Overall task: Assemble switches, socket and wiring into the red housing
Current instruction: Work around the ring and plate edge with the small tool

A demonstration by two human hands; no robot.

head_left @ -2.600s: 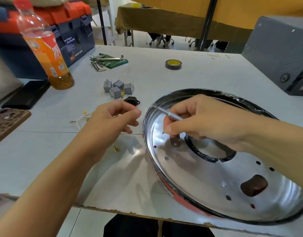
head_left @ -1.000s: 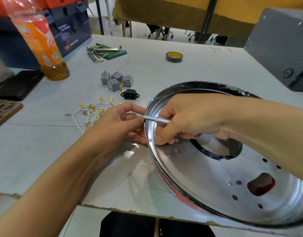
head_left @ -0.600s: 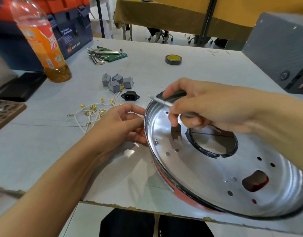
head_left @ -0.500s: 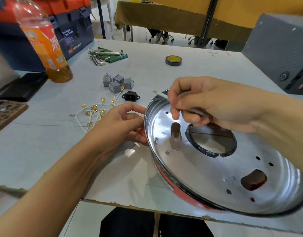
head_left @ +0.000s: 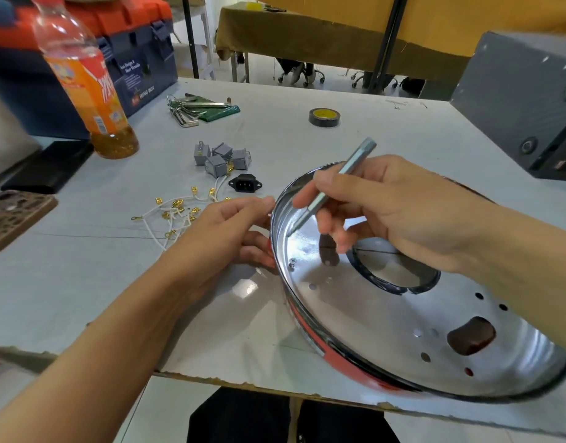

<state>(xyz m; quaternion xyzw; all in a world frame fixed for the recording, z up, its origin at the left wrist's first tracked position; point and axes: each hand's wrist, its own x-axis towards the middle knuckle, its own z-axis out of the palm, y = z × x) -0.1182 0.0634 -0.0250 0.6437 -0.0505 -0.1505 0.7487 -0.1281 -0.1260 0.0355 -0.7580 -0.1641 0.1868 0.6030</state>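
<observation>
The round red housing with mirrored steel interior (head_left: 387, 314) lies at the table's near edge. The left hand (head_left: 224, 231) cups its rim, apparently to steady it; the right hand (head_left: 387, 209) pinches a slim silver screwdriver (head_left: 333, 183) pen-fashion, tip angled toward the inner wall. Grey switches (head_left: 221, 156), black socket (head_left: 245, 184) and white wiring (head_left: 176, 212) wait nearby.

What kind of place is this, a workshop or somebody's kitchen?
Most likely a workshop or assembly room, not a kitchen. A toolbox stands at the table's far edge, hex keys and a tape roll lie on the table, and loose switches wait nearby.
</observation>
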